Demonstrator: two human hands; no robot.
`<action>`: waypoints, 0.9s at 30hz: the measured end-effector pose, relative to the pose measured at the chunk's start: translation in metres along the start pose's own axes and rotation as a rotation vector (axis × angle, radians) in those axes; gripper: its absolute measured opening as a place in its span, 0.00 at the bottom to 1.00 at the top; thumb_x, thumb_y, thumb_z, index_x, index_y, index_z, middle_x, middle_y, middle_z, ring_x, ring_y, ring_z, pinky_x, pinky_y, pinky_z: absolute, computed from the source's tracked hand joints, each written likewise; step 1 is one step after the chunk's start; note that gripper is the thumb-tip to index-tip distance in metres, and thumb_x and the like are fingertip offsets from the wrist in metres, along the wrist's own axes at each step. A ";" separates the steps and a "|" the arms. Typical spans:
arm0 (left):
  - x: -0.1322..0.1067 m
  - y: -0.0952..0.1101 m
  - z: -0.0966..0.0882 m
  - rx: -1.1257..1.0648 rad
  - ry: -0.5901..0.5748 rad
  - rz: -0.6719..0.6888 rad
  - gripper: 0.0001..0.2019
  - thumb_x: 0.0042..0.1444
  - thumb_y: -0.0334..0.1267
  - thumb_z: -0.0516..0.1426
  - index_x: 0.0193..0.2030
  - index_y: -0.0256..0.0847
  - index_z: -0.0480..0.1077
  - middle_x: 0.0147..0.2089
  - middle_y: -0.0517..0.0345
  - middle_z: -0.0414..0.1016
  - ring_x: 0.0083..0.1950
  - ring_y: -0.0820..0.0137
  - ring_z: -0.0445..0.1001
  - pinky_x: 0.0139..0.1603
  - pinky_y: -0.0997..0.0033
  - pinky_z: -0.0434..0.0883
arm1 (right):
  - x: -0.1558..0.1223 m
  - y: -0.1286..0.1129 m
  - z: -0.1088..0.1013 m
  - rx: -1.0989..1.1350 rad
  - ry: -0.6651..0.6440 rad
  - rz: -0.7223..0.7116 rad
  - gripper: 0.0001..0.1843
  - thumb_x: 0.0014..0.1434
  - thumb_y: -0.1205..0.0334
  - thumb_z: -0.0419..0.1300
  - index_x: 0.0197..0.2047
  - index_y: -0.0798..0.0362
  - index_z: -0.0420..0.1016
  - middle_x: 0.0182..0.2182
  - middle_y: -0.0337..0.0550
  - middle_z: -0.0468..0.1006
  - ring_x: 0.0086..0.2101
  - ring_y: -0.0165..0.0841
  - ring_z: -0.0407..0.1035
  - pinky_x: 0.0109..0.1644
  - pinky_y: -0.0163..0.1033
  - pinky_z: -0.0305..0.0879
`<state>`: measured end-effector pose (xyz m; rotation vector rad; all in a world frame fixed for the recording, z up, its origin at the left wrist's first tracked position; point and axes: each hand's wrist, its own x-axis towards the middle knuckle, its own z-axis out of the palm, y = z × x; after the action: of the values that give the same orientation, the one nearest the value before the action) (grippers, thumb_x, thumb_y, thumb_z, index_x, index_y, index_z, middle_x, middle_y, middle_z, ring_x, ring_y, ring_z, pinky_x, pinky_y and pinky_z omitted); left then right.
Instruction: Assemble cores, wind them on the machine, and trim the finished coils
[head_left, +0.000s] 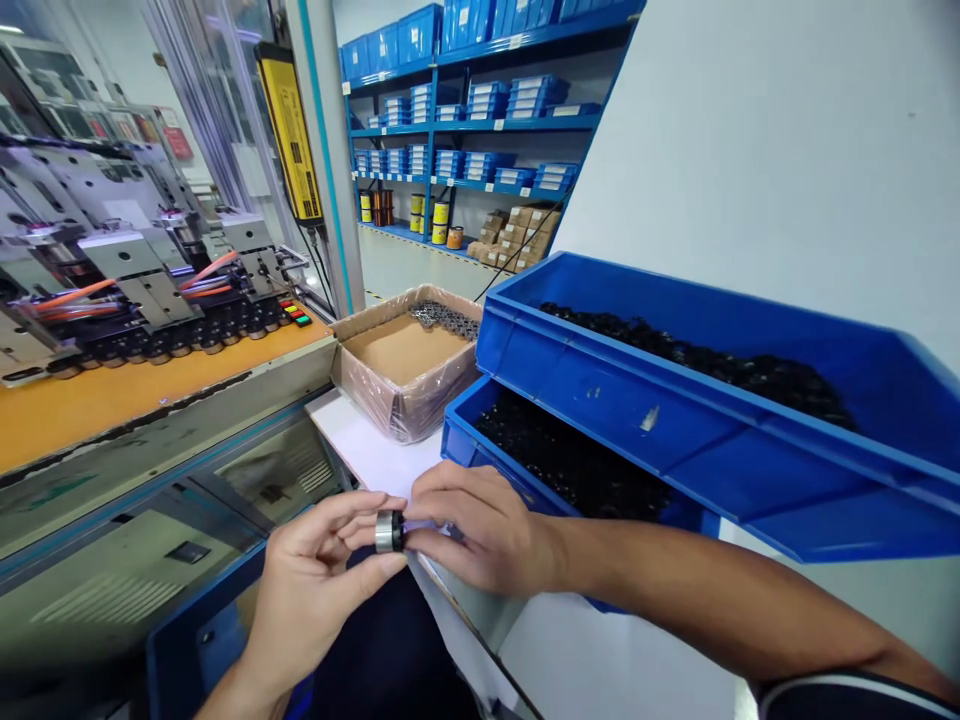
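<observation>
And here, low and just left of centre in the frame, is the ring (pixel 388 531), silvery on its left side and dark on its right. The left hand (pixel 330 555) has it, pinched between thumb and fingers, the band facing the camera. In from the right comes the right hand (pixel 476 525), fingers bent, tips right up at the dark side; whether they actually grip it, I cannot tell.

Just beyond the hands, the white desk (pixel 367 455) carries a box (pixel 427 405) in clear wrap, mid-frame, with metal parts (pixel 450 318) heaped in its far right corner. To the right, two blue bins, the upper bin (pixel 675 430) overlapping the lower bin (pixel 463 440), and both hold piles of black parts (pixel 697 355).

Over to the left of the frame, the machine (pixel 142 275) stands on an orange desk (pixel 225 365), a row of dark pieces (pixel 180 345) along its front, red, yellow and green blocks (pixel 296 315) at the row's right end. Top centre, a blue shelf (pixel 480 127) is stacked with tubs (pixel 420 38), yellow spools (pixel 440 222) and cartons (pixel 517 235) down at the bottom.
</observation>
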<state>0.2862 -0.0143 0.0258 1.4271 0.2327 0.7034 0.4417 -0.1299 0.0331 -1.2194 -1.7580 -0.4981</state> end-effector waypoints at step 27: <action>-0.008 -0.011 -0.006 -0.205 -0.045 -0.031 0.21 0.42 0.20 0.70 0.40 0.49 0.83 0.42 0.60 0.87 0.40 0.71 0.85 0.44 0.85 0.77 | 0.007 -0.006 -0.003 -0.085 -0.064 -0.130 0.06 0.69 0.65 0.57 0.45 0.59 0.71 0.34 0.45 0.76 0.30 0.26 0.71 0.30 0.30 0.70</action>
<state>0.2802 -0.0138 0.0120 1.2394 0.1430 0.6496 0.4367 -0.1311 0.0413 -1.1957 -1.8961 -0.6208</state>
